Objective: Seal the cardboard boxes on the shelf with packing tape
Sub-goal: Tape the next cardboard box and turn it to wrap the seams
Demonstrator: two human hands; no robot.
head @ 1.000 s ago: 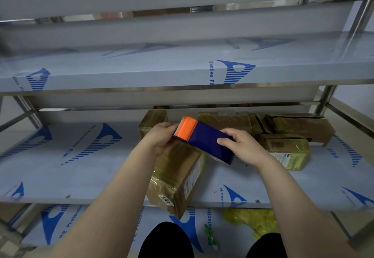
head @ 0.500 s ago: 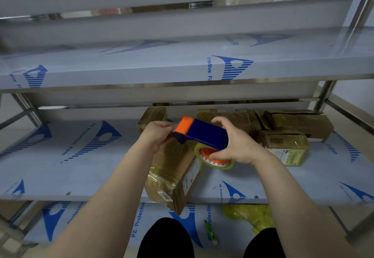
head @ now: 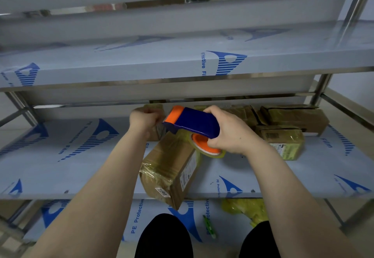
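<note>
1. Gripping the blue tape dispenser from its right side, the right hand has its fingers curled over the top of the body and its thumb underneath.
2. The dispenser's orange toothed end points left, and its tape roll, yellowish with an orange hub, hangs below the hand, just above the middle shelf.
3. The left hand sits right at that orange end with its fingers curled. The blur hides whether it pinches the tape end.
4. A long cardboard box lies on the middle shelf below both hands. It is already glossy with tape, and its near corner sticks out past the shelf's front edge.
5. More taped boxes are crowded at the back right of the same shelf, and one small box stands behind the left hand.
6. A crumpled yellow bag and a thin green item lie on the lower shelf.
</note>
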